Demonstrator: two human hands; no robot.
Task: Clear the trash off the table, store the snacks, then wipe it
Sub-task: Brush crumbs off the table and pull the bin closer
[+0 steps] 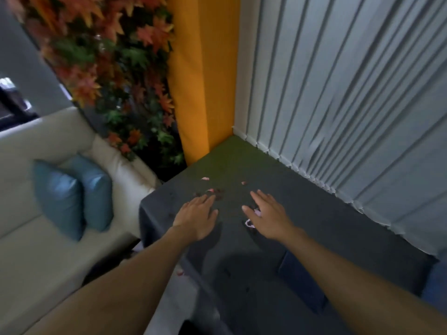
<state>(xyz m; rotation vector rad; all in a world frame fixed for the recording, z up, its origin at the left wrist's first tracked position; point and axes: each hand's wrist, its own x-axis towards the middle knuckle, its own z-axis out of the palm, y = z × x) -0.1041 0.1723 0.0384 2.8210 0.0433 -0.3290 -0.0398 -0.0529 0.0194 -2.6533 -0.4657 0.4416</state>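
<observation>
A dark grey table point(314, 213) fills the middle of the head view. Small pink scraps of trash lie on it: one point(205, 178) toward the far side, one point(243, 183) to its right, one point(211, 190) by dark crumbs point(219, 195). My left hand point(197, 215) lies flat and open, palm down, fingertips touching the crumbs. My right hand point(267, 215) is open too, fingers spread, hovering over a pink-white wrapper scrap point(249, 223) that it partly hides. Neither hand holds anything. The picture is blurred.
White vertical blinds point(350, 105) close off the table's right side. A yellow padded panel point(200, 81) and a wall of autumn leaves point(116, 68) stand behind. A cream sofa point(36, 238) with blue cushions point(72, 197) sits left. A dark flat pad point(302, 281) lies near me.
</observation>
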